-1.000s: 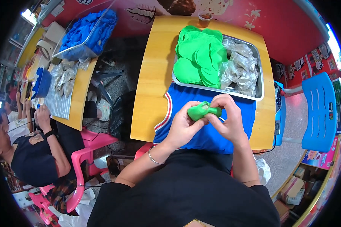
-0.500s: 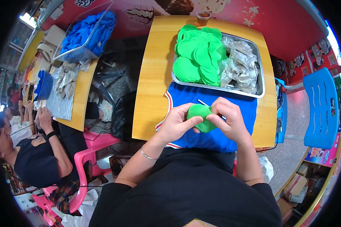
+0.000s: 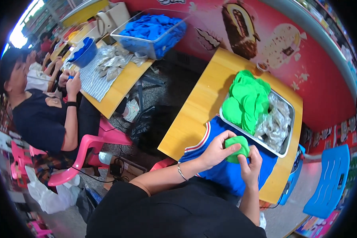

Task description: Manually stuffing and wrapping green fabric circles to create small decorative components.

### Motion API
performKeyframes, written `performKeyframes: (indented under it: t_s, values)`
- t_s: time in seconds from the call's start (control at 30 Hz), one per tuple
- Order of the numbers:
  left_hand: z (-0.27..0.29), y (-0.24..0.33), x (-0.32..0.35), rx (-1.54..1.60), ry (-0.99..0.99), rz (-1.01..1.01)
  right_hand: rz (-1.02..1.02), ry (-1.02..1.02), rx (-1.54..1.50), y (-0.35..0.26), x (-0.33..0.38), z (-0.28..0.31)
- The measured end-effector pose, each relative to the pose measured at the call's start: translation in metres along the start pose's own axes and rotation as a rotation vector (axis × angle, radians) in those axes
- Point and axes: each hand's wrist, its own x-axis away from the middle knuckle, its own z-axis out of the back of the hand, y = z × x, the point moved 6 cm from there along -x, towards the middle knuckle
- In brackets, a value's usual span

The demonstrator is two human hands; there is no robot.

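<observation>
A metal tray (image 3: 290, 119) stands at the far side of the wooden table (image 3: 194, 115), in front of the person. In its left part lies a heap of green round pieces (image 3: 246, 101), soft and flat, one over another. In its right part there are clear crinkled plastic wrappers (image 3: 275, 121), pressed against the green heap. Between the tray and the person a blue cloth with a red and white border (image 3: 214, 166) covers the near part of the table.

On the second table, at the upper left, a clear box (image 3: 146, 43) is full of blue pieces (image 3: 152, 27). Beside it there are silver wrappers (image 3: 113, 63) on a striped cloth, and a blue bowl (image 3: 85, 53). Another person in dark clothes sits there on a pink chair (image 3: 87, 146).

The green piece (image 3: 237, 147) is held above the blue cloth, just near the tray edge. The left hand (image 3: 218, 148) comes from the lower left, wrist with a thin bracelet, and its fingers close over the top of the piece. The right hand (image 3: 252, 166) is raised from below, its fingers pinching the right side of the same piece. Both hands grip it together, touching each other
</observation>
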Motion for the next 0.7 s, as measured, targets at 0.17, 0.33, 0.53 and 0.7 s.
performKeyframes:
  t_s: [0.17,0.33,0.53,0.7]
  values:
    - [-0.009,-0.021,-0.004,0.055,-0.036,0.059,0.08,0.071,0.038,0.008,0.006,0.003]
    - [-0.026,-0.023,0.014,0.395,-0.158,0.513,0.092,0.142,-0.089,-0.005,-0.001,0.013]
    - [-0.036,-0.073,0.024,0.388,-0.371,0.652,0.119,0.02,0.082,0.0,0.012,0.018]
    - [-0.035,-0.031,0.004,0.426,-0.212,0.379,-0.193,0.3,-0.301,0.024,0.014,0.044]
